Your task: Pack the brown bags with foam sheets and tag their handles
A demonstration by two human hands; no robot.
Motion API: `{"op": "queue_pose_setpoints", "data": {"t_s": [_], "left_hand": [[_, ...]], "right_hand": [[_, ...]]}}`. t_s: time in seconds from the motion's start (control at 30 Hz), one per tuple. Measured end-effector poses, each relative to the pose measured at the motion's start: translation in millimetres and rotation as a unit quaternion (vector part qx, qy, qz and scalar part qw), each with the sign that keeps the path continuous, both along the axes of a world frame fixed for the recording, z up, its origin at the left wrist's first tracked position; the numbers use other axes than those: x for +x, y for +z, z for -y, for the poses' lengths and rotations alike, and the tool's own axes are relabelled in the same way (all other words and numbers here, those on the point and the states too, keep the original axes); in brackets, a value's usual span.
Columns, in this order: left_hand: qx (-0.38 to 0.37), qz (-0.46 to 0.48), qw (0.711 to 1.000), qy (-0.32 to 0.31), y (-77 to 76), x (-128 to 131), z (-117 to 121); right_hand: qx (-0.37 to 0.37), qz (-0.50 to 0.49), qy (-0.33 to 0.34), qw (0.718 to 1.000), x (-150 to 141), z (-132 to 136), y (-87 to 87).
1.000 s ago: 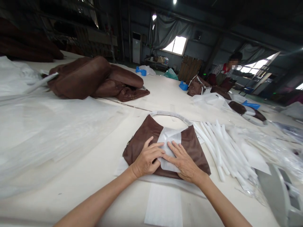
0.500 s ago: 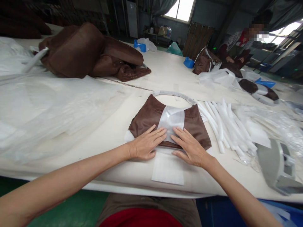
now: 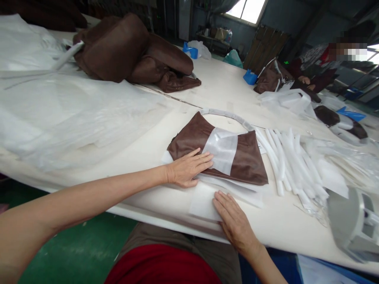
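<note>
A brown leather handbag (image 3: 251, 159) lies flat on the table, its wrapped handle (image 3: 227, 113) arching away from me. Around its middle runs a band of translucent white wrapping (image 3: 223, 148). My left hand (image 3: 189, 167) rests flat on the bag's lower left part, fingers stretched out over the band's edge. Close to the table's front edge, my right hand (image 3: 232, 219) lies with outstretched fingers on a small white sheet (image 3: 203, 203); its thumb is hidden. White wrapping paper (image 3: 245, 193) sticks out from under the bag's near side.
White foam tubes (image 3: 296, 161) lie right of the bag, beside a grey tape dispenser (image 3: 349, 225). Clear plastic sheeting (image 3: 74, 114) covers the left side. Stuffed brown bags (image 3: 115, 47) are piled at the back left. A person (image 3: 314, 75) handles brown bags at the far right.
My right hand has left the bag and moved down toward me onto the small white sheet. My left hand stays on the bag. The view has swung slightly.
</note>
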State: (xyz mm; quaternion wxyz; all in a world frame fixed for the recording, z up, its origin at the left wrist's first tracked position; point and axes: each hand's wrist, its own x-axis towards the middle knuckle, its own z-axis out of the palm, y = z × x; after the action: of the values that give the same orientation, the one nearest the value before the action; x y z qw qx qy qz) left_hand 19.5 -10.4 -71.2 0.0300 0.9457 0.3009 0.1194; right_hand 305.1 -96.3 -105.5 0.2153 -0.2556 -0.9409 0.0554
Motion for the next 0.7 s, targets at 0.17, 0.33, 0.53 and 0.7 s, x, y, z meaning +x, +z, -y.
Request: {"op": "queue_pose_setpoints", "data": {"t_s": [0.17, 0.33, 0.53, 0.7], "left_hand": [[-0.010, -0.001, 1.000, 0.004, -1.7, -0.6, -2.4], [-0.033, 0.007, 0.999, 0.024, -4.0, 1.7, -2.9], [-0.048, 0.021, 0.998, 0.033, 8.1, 2.9, 4.2], [-0.078, 0.002, 0.997, -0.005, 20.4, -6.0, 3.2]], "right_hand": [[0.021, -0.055, 0.002, 0.998, -17.6, -14.1, 0.3], [0.027, -0.085, 0.026, 0.996, -31.5, -0.6, 4.3], [0.055, -0.098, 0.058, 0.992, -37.3, -8.1, 39.8], [-0.102, -0.110, -0.076, 0.986, -48.8, -67.2, 72.5]]}}
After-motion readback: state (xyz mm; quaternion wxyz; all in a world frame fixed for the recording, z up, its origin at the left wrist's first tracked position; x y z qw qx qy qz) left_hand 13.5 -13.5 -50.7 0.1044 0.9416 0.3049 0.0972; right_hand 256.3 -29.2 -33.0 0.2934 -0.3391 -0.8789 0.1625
